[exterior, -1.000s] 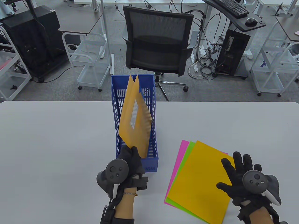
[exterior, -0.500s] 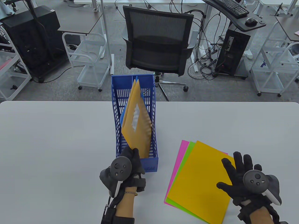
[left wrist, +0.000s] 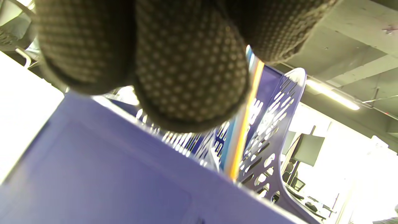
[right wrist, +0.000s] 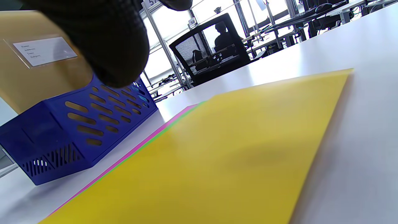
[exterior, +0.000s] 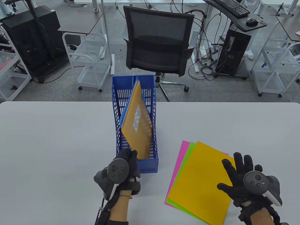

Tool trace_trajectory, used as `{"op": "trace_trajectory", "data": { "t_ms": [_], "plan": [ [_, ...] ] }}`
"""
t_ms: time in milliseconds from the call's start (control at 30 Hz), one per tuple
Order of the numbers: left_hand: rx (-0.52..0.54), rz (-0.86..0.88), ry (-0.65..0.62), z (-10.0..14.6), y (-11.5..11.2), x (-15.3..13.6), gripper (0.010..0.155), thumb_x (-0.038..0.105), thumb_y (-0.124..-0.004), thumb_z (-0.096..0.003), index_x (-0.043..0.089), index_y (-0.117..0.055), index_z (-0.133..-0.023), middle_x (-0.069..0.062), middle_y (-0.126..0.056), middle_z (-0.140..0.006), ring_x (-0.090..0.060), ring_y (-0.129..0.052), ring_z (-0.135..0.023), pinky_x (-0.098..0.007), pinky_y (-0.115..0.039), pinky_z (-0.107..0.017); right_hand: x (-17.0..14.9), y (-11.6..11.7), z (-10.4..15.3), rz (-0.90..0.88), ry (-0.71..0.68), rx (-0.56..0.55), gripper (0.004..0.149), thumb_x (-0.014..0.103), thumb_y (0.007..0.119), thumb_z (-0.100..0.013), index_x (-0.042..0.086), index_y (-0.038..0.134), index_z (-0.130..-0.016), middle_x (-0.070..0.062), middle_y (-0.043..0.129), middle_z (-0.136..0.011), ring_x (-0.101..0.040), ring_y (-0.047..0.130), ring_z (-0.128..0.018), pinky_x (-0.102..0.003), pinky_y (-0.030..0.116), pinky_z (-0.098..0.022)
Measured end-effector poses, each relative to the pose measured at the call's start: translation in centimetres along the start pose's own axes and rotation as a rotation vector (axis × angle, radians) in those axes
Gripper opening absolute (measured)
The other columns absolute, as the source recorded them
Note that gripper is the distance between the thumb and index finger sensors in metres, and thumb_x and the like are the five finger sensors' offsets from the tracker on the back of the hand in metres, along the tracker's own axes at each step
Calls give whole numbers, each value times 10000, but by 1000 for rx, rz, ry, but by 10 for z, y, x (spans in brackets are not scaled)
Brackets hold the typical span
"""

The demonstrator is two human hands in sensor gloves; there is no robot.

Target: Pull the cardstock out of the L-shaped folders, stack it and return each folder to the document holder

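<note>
An orange L-shaped folder with a clear label window stands tilted inside the blue document holder, with a blue folder behind it. My left hand pinches the orange folder's near bottom corner at the holder's front wall. In the left wrist view the fingertips fill the top, and the folder's edge runs into the holder. A cardstock stack, yellow over green and pink, lies at the right. My right hand rests flat on its right edge, fingers spread.
The grey table reaches across the view. A black mesh office chair stands just behind the holder, past the table's far edge. White wire carts and desks with computers fill the floor beyond.
My left hand has lowered the orange folder deeper into the holder and its top has sunk against the blue folder. The right hand has stayed on the cardstock.
</note>
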State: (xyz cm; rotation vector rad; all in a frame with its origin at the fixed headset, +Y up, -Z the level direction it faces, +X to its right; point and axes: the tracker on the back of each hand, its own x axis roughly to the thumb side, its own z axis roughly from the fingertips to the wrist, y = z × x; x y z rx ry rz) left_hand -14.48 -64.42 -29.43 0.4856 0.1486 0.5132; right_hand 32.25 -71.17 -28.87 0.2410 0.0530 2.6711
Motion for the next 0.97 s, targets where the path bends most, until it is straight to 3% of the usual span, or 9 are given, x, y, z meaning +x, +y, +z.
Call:
{"op": "trace_trajectory", "data": {
  "t_ms": [167,267,367,433,533,733,967],
  "plan": [
    [44,-18,-76,5,28,-7,392,450,-908,-482,128,-944,-702,-121,-1092,-553,-83,-1183,-233,-375,-1019,-235,0,1,0,5,5,1,880,526,901,-424,319,356,-1084,-118,28,-1181,-435,-60,-1004,-739,-41,-609],
    [63,-49,-171,12,39,-12,399,450,-881,-499,140,-928,-746,-123,-1073,-631,-123,-1191,-320,-406,-1008,-296,1,1,1,16,6,1,881,526,901,-425,318,355,-1084,-117,27,-1180,-434,-62,-1004,-739,-42,-609],
    [34,-92,-266,20,40,-16,481,475,-835,-520,163,-858,-886,-138,-969,-865,-278,-1126,-622,-517,-916,-479,3,2,1,32,1,-1,881,528,900,-422,317,357,-1083,-118,28,-1180,-433,-60,-1005,-738,-42,-610],
    [-30,-153,-338,23,35,-19,581,506,-820,-519,182,-755,-996,-108,-791,-1070,-365,-922,-923,-545,-845,-569,5,3,1,37,-3,0,882,528,901,-422,317,357,-1084,-115,29,-1181,-433,-60,-1005,-738,-41,-610],
    [-179,-211,-367,28,22,-24,734,563,-802,-503,190,-578,-1095,-97,-568,-1196,-406,-583,-1130,-612,-606,-731,7,4,0,50,-3,6,866,512,896,-428,319,362,-1082,-112,29,-1181,-428,-64,-1006,-736,-46,-611],
    [-370,-260,-321,27,4,-42,855,637,-769,-481,221,-414,-1139,-91,-333,-1244,-449,-280,-1151,-675,-406,-746,7,5,1,67,-1,10,873,527,892,-425,321,355,-1082,-112,29,-1180,-428,-64,-1005,-736,-44,-612],
    [-412,-339,-328,30,-3,-43,867,644,-758,-477,208,-406,-1139,-105,-325,-1242,-460,-248,-1141,-699,-369,-731,8,6,2,78,-2,12,877,540,888,-423,322,353,-1082,-112,29,-1180,-428,-62,-1006,-736,-42,-611]
  ]
}}
